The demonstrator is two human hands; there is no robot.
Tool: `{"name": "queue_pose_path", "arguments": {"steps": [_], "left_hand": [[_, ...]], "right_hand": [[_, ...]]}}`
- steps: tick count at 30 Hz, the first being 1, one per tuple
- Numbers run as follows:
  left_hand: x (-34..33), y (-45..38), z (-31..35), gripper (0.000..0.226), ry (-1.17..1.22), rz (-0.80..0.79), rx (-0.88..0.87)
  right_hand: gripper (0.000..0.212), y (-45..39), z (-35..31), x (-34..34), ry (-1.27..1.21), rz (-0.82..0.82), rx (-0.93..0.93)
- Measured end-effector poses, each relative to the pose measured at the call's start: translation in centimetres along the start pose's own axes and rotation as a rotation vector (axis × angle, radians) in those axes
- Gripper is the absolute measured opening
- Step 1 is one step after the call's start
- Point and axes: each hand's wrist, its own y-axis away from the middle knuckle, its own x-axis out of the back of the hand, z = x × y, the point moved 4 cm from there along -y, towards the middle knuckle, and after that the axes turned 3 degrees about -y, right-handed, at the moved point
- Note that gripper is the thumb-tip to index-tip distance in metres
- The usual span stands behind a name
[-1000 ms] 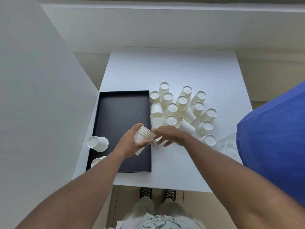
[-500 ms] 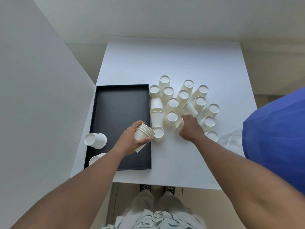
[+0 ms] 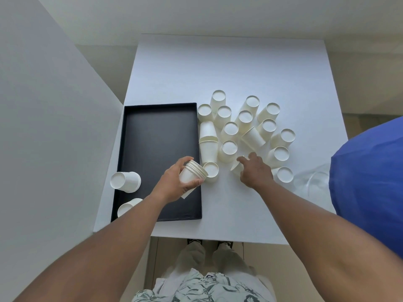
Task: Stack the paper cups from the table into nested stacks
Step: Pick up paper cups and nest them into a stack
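My left hand [image 3: 171, 185] grips a short nested stack of white paper cups [image 3: 192, 173], tilted with the rims to the right, over the right edge of the black tray [image 3: 152, 136]. My right hand [image 3: 258, 172] curls round a single paper cup [image 3: 236, 169] lying on its side at the near edge of the cup cluster [image 3: 245, 118]. Several cups stand upside down on the white table [image 3: 229, 68]; one stands right beside the stack [image 3: 211, 170]. A pair of cups [image 3: 208, 142] lies along the tray's right wall.
Two cups [image 3: 125, 182] [image 3: 128, 207] lie on the tray's left rim. A clear plastic bag [image 3: 309, 182] and a large blue object [image 3: 370, 182] sit at the table's right. A wall runs close along the left. The table's near edge is just below the tray.
My right hand left the stack, reached right into the cluster and closed on a lying cup. My left hand has kept the stack almost still.
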Motion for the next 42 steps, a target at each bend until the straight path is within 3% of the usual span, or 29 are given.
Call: {"name": "queue_pose_path", "arguments": {"steps": [6,16,20,24,30,42], "left_hand": [[0.6,-0.3,0.1,0.082,-0.035,-0.004,-0.003],[-0.2,-0.5,2.3,0.093,-0.111,-0.047,-0.033],[-0.2,-0.5,3.1,0.097,-0.119,-0.072,-0.042],[0.0,-0.4,3.7,0.098,-0.142,-0.083,-0.034],[0.7,-0.3,4.3,0.112,-0.133,-0.088,-0.024],[2.2,-0.7,4.2,0.117,-0.102,-0.046,-0.034]], "right_hand": [[0.033,-0.1,-0.2,0.6,0.083,-0.032,0.036],[0.027,1.1,0.3,3.8,0.084,-0.167,0.025],[0.023,1.6,0.1,4.9,-0.134,-0.167,0.008],[0.009,1.7,-0.2,5.3,-0.551,-0.140,-0.029],[0.023,1.9,-2.0,6.7,-0.883,-0.130,0.014],[0.015,1.6,-5.2,7.6,-0.688,-0.170,0.136]]}}
